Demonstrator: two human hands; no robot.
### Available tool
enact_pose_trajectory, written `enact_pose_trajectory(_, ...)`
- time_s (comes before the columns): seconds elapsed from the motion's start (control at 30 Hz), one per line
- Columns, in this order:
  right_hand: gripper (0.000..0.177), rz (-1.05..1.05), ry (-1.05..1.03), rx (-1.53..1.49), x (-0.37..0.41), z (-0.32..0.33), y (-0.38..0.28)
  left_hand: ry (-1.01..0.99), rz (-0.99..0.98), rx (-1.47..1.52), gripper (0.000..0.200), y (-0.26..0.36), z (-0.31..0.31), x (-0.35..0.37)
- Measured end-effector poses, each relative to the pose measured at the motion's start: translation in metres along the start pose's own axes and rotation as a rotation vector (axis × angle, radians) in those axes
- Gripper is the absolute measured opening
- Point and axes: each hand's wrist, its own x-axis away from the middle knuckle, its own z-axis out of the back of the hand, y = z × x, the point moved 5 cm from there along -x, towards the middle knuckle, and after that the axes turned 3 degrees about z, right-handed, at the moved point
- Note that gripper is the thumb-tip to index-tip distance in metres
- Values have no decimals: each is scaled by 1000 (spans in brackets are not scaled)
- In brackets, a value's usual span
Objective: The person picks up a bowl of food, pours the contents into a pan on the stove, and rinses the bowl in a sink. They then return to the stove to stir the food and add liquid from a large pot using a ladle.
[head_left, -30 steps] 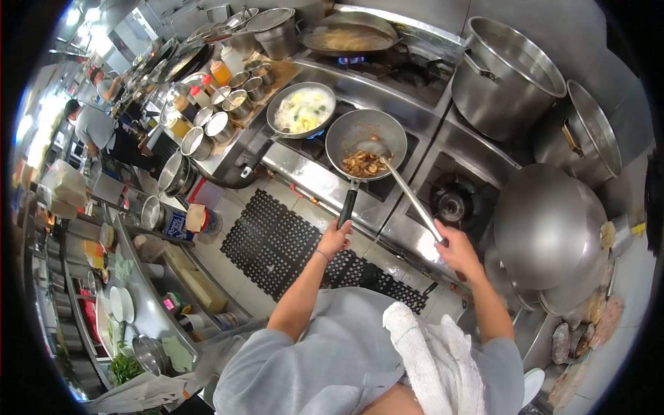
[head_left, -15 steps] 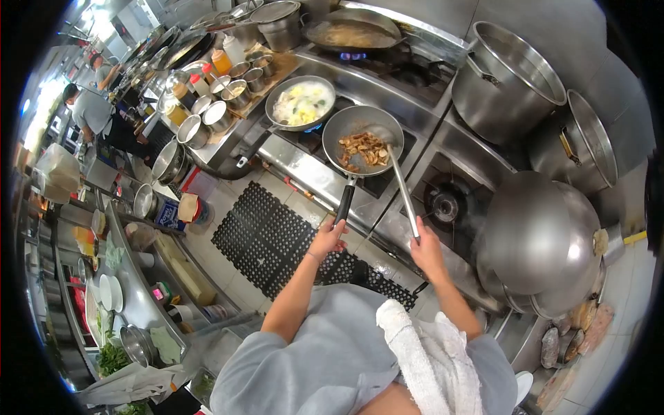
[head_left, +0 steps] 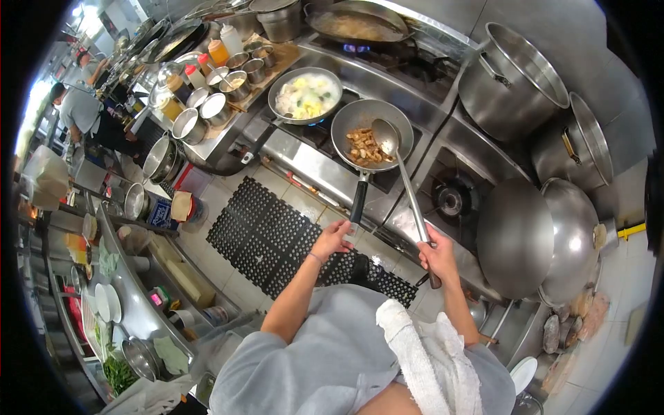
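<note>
My left hand (head_left: 333,239) is closed around the end of the black handle of a grey frying pan (head_left: 351,117) on the front burner. Browned, sliced pieces of food (head_left: 366,146) lie heaped in the lower part of this pan. In my right hand (head_left: 437,257) is the long handle of a metal ladle (head_left: 409,190), gripped near its dark end. The ladle's bowl rests inside the pan, to the right of the food, with its hollow showing. Just left stands a second frying pan (head_left: 277,90) with a bubbling, pale and yellow mixture.
A wide pan of liquid (head_left: 360,26) sits over a flame behind. Tall stockpots (head_left: 515,76) and large woks (head_left: 515,238) stand right. Sauce bottles (head_left: 218,52) and metal containers (head_left: 214,108) crowd the left counter. A co-worker (head_left: 83,111) stands far left. A black mat (head_left: 259,235) covers the floor.
The ladle has turned so its bowl faces up, and it has shifted up and right in the pan. My right hand has moved slightly down and right. The food looks more bunched together.
</note>
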Motion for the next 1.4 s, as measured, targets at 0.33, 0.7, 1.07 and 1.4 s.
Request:
enact_pose_trajectory(0.33,55,-78,65,-19,11,-78,4,111,256,-213,35,-139,161,11)
enact_pose_trajectory(0.7,54,-68,156,153,5,-99,-11,377,737,-377,34,-326,391,115)
enact_pose_trajectory(1.07,58,-116,153,88,20,-87,-37,407,301,-112,25,-230,304,52)
enact_pose_trajectory(1.4,55,-142,112,228,-3,-59,-14,361,426,-239,23,-274,284,61)
